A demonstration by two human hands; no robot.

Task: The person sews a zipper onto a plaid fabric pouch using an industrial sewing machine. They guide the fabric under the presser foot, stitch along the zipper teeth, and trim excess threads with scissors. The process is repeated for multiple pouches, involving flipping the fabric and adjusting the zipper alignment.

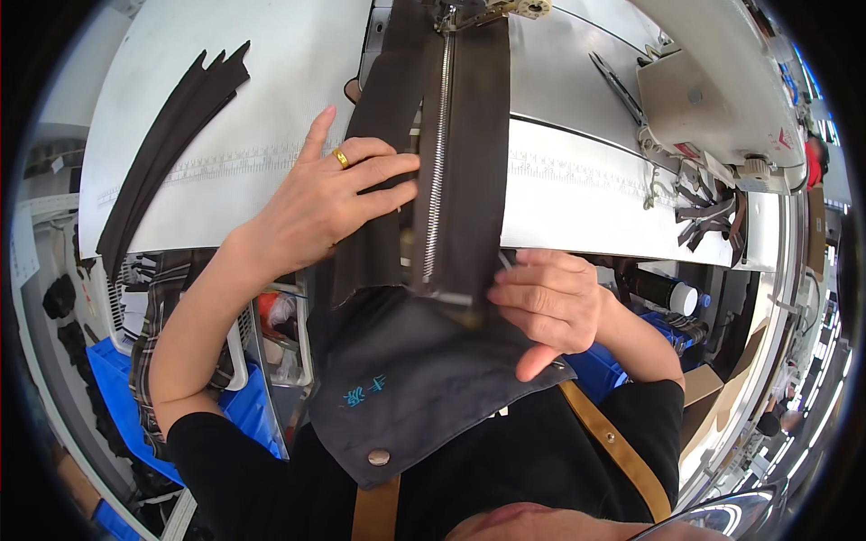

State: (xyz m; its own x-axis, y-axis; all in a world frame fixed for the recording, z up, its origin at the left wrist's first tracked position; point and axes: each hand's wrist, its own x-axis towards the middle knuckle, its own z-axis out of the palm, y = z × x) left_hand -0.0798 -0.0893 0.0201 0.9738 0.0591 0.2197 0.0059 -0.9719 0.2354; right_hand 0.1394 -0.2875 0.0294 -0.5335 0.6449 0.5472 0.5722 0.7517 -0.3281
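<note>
A zipper (436, 171) with silver metal teeth runs from under the sewing machine's presser foot (446, 18) toward me, with dark brown fabric (479, 135) along its right side. On its left lies another dark brown fabric strip (368, 257). My left hand (329, 194), wearing a gold ring, has its fingers bent over this strip near the teeth, the little finger stretched away and the thumb hidden. Beside the fabric's lower right edge, my right hand (550, 302) has curled fingers, its thumb pointing down and apart. A thin pale thing shows at these fingers; its kind is unclear. The zipper's near end is blurred.
Several dark strips (176, 149) lie on the white table at left. The machine's body (722, 117) stands at right, with tweezers (616, 87) and a pile of dark scraps (713, 216) near it. Blue bins (122, 388) stand below the table edge.
</note>
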